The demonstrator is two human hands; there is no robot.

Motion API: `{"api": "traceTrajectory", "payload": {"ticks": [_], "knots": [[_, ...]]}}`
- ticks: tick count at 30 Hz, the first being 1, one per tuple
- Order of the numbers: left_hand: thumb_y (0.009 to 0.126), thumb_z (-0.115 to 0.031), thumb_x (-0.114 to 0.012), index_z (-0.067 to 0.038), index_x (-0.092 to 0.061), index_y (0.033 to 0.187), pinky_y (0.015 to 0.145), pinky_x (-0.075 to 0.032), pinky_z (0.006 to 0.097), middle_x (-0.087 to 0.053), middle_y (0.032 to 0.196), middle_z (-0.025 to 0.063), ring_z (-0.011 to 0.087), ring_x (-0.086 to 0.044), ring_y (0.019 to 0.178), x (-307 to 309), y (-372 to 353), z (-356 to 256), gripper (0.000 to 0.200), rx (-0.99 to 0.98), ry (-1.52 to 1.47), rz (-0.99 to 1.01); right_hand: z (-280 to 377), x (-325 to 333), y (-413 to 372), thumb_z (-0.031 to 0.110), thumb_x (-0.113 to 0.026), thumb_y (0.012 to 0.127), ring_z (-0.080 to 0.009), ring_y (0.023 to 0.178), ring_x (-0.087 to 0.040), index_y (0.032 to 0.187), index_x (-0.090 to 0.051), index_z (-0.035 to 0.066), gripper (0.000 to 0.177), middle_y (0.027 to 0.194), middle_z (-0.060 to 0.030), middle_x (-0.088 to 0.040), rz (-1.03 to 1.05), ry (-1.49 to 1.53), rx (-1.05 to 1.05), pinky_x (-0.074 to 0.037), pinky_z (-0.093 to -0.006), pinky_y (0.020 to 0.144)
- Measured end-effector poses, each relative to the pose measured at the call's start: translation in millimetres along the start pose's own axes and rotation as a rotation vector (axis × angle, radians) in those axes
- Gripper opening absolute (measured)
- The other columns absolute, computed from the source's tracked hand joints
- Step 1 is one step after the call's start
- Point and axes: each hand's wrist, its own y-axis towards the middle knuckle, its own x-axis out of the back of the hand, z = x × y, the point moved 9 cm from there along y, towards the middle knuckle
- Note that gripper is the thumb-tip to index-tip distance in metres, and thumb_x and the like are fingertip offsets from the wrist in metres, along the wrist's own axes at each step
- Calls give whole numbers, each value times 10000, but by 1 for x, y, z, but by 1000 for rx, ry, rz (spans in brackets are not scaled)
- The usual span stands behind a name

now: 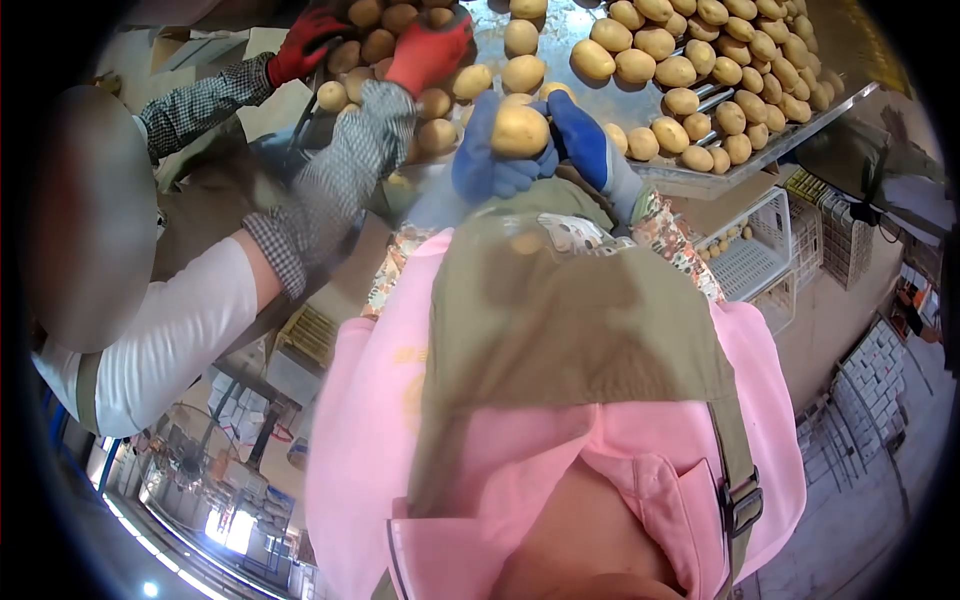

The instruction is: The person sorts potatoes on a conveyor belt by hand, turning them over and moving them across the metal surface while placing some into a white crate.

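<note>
Both my hands wear blue gloves and are close together at the near edge of the metal sorting table [640, 95]. My left hand [480, 160] is closed around a large yellow potato [520, 132], its fingers curled beneath it. My right hand [585, 140] is just beside it, fingers bent against another potato [556, 91] that shows only in part behind the glove. A further potato edge peeks out behind the one in my left hand. Loose potatoes [523, 73] lie on the metal just beyond my hands.
A large heap of potatoes [750, 50] covers the table's right side. At left, a co-worker's red-gloved hands [430, 50] are among more potatoes [378, 46]. Plastic crates [765, 240] stand below at right, one with a few potatoes in it.
</note>
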Motion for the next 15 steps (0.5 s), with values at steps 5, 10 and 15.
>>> {"api": "traceTrajectory", "payload": {"ticks": [5, 10, 15], "knots": [[932, -582, -459, -71, -593, 1067, 456, -415, 229, -625, 874, 56, 121, -580, 600, 37, -24, -70, 545, 1073, -1635, 121, 4, -8, 2, 441, -460, 965, -97, 755, -557, 1099, -599, 31, 453, 876, -43, -621, -28, -444, 215, -454, -242, 663], [871, -708, -458, -58, -584, 1067, 435, -374, 194, -610, 768, 71, 98, -550, 541, 48, -47, -138, 690, 1731, -2236, 131, -27, 53, 32, 400, -492, 951, -204, 892, -641, 1216, -578, 44, 452, 962, -145, -666, -53, -87, -192, -501, -298, 772], [861, -504, -653, 5, -550, 1182, 732, -519, 321, -633, 890, 137, 241, -650, 846, 51, -107, -72, 610, 1485, -921, -36, 40, 116, 7, 358, -506, 939, -333, 1123, -587, 1292, -549, 94, 443, 1175, -223, -620, -406, -1228, 481, -430, -428, 981]]}}
